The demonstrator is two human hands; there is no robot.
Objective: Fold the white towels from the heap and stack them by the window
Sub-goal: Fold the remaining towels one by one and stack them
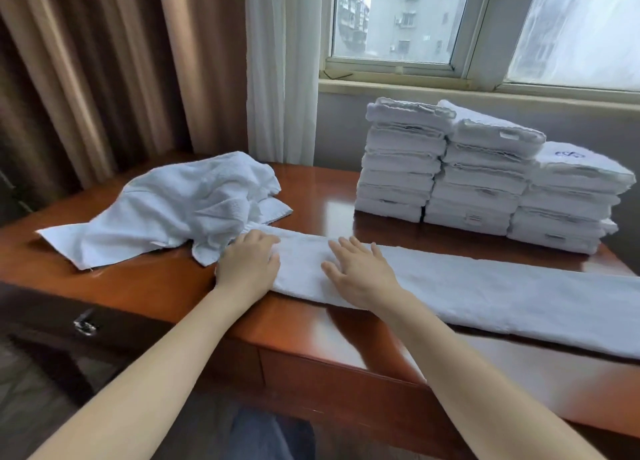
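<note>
A white towel (485, 293), folded lengthwise into a long strip, lies across the wooden desk (311, 189) from the middle to the right edge of view. My left hand (249, 264) rests on the strip's left end with its fingertips bent onto the cloth. My right hand (360, 269) lies flat on the strip beside it, fingers spread. A heap of unfolded white towels (173, 203) sits at the back left, touching the strip's left end. Three stacks of folded white towels (485, 175) stand at the back right under the window (398, 20).
Brown curtains (104, 61) and a white sheer curtain (280, 61) hang behind the heap. The desk has a drawer with a metal handle (85, 323) on its front left. The strip overhangs the desk's near edge at the right.
</note>
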